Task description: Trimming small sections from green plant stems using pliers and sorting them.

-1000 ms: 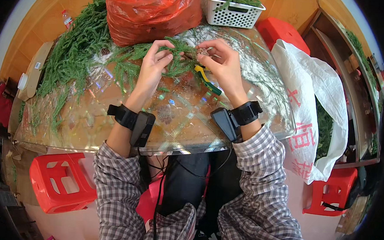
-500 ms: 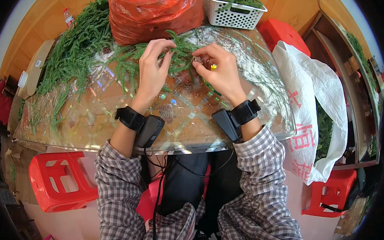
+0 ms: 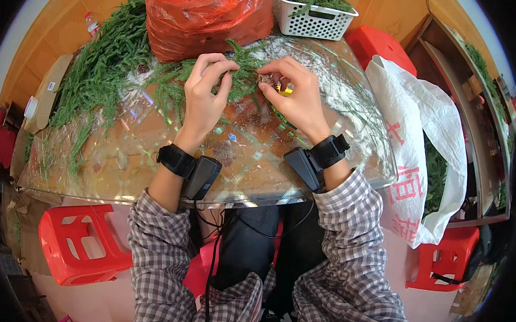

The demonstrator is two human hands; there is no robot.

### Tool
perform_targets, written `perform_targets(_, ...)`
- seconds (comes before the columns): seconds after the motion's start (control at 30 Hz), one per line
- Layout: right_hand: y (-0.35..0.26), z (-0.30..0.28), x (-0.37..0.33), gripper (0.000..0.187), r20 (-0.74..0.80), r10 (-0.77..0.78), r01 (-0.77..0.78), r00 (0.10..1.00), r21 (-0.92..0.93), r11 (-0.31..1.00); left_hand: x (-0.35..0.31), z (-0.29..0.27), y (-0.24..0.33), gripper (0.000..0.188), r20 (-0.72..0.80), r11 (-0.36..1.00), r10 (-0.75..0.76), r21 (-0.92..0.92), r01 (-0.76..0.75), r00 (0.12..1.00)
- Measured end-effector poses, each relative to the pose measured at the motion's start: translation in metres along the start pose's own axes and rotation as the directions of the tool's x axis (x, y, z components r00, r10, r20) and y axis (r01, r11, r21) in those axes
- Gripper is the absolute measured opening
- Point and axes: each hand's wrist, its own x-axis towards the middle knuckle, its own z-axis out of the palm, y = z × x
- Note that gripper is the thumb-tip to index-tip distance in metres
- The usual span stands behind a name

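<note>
In my right hand a small brown pine cone is pinched between thumb and fingers. My left hand is closed, its thumb and fingertips drawn together over a green fir-like sprig. Whatever lies between those fingertips is too small to make out. The sprig spreads on the table behind and between both hands. Partly covered by my right hand, a yellow and dark green object lies on the table; its kind is hidden.
A red plastic bag of pine cones stands at the back, beside a white basket of greenery. Green branches heap on the left of the table. A white woven sack hangs at the right; red stools flank me.
My left fingertips have shifted slightly to the right and curled a little more. The pine cone stays in my right hand, turned slightly.
</note>
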Motion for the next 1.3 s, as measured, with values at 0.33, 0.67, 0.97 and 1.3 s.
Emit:
perform_targets(0.33,0.000,0.001,0.000,0.018,-0.021,-0.014,0.014,1.000,0.015,1.000,-0.001,-0.003,0.006,0.020,0.031,0.973,0.203,0.109,-0.205,0.979)
perform_targets(0.67,-0.002,0.001,0.000,0.021,-0.007,-0.004,0.004,1.000,0.046,0.999,-0.002,-0.001,0.008,0.023,0.022,0.966,0.250,0.065,-0.251,0.968)
perform_targets(0.97,-0.009,0.000,0.000,0.022,-0.067,-0.080,0.083,0.995,0.054,0.995,-0.002,-0.002,0.010,0.023,-0.030,0.977,0.208,0.045,-0.206,0.978)
perform_targets(1.3,-0.012,-0.001,0.000,0.023,-0.109,-0.193,0.195,0.975,0.010,0.981,0.002,-0.007,0.016,0.024,-0.042,0.962,0.270,0.045,-0.268,0.962)
